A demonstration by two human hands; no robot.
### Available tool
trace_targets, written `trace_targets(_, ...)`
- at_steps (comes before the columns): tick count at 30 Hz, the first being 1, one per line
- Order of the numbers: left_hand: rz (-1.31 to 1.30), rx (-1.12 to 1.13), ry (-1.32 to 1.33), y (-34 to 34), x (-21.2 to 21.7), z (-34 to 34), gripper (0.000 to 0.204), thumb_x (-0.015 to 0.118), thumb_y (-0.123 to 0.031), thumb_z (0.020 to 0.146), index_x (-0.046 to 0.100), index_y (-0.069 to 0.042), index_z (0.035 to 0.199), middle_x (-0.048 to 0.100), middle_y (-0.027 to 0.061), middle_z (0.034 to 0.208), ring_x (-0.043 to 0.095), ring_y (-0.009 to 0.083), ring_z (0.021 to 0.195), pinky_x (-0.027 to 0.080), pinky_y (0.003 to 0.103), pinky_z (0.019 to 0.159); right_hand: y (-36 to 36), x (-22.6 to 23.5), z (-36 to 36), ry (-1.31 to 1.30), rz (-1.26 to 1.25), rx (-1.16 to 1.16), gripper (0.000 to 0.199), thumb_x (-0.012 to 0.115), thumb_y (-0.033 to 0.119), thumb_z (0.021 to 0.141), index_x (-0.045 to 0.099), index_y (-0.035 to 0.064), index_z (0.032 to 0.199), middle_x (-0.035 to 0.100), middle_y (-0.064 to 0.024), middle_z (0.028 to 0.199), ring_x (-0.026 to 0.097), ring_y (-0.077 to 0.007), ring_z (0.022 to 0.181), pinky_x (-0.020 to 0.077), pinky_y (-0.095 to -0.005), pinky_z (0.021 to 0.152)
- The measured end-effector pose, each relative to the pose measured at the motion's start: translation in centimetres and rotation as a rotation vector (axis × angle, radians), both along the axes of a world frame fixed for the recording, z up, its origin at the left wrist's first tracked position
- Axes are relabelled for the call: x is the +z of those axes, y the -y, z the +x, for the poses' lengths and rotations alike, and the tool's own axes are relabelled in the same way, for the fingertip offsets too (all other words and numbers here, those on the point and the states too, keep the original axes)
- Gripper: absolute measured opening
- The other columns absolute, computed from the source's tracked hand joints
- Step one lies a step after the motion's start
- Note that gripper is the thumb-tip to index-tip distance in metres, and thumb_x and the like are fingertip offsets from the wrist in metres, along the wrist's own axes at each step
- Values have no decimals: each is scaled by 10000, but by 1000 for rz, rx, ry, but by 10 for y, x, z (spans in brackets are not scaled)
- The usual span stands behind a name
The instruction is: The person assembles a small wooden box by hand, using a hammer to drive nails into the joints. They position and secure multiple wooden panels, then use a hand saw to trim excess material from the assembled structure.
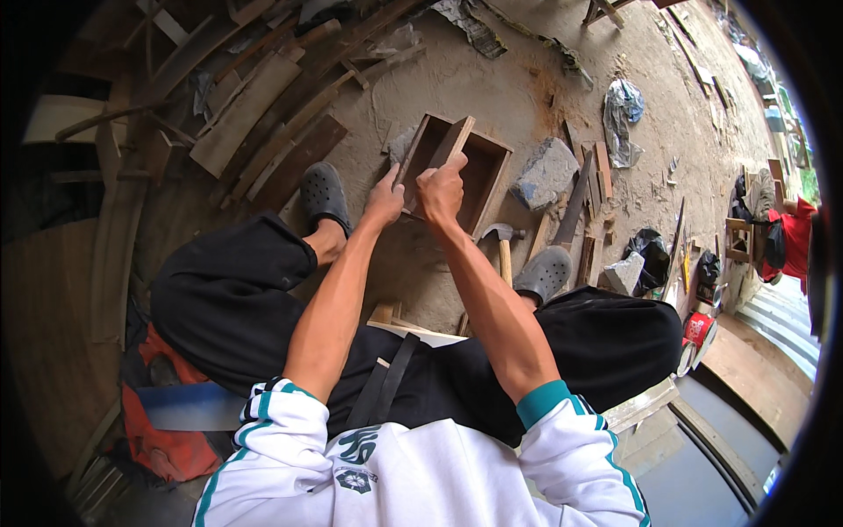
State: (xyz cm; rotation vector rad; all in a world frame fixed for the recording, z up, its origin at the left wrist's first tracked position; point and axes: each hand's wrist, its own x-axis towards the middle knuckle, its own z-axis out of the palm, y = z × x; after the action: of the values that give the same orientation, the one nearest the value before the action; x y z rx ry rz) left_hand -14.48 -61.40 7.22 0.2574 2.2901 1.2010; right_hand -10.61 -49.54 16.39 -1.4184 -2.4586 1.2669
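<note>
In front of my feet, an open wooden box [502,158] rests tilted on the dirt ground, its dark inside facing up. My right hand [441,191] is closed round a short wooden board [455,139] that stands across the box opening. At the box's left side, my left hand [384,198] is closed on the edge of its wall, the fingers partly hidden. A hammer [504,246] with a pale wooden handle lies close to the box's lower right corner. Just right of the box sits a grey stone block [544,174].
A hand saw [575,204] and wood offcuts [603,169] lie beside my right shoe [543,272]. Long planks [250,110] are heaped at the upper left. A crumpled plastic bag [623,123] lies at the upper right, and a red can [698,329] stands near my right knee.
</note>
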Motion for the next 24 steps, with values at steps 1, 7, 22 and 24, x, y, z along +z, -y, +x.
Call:
trace_targets(1,-19,-16,8,-4,6,1,549,492,-164,905,408,-51,1436,575,277,1257,543,394,1197,403,407,1020,-1,-1,-1,4,-1,-18,388,497,147,847,312,-5,1152,627,-361,900,627,-516,865,492,-553,798)
trace_targets(7,152,-29,51,17,-13,-10,562,545,-156,896,413,-2,1420,583,268,1263,581,332,1173,421,355,996,8,8,-8,57,-36,-30,395,518,133,842,316,6,1157,637,-340,933,627,-502,915,491,-537,831)
trace_targets(22,475,96,53,-7,40,-22,513,630,-232,870,555,89,1264,616,218,1237,586,269,1161,433,337,998,-41,1,-1,54,-390,361,531,557,400,949,404,-32,1215,641,-161,1022,658,-292,894,568,-370,669)
trace_targets(24,487,-83,81,-13,62,-22,614,678,-263,835,504,57,1330,591,204,1273,560,254,1188,418,330,1018,-54,-6,6,-71,-487,379,546,563,449,936,483,-26,1192,639,-127,870,644,-219,733,530,-334,593)
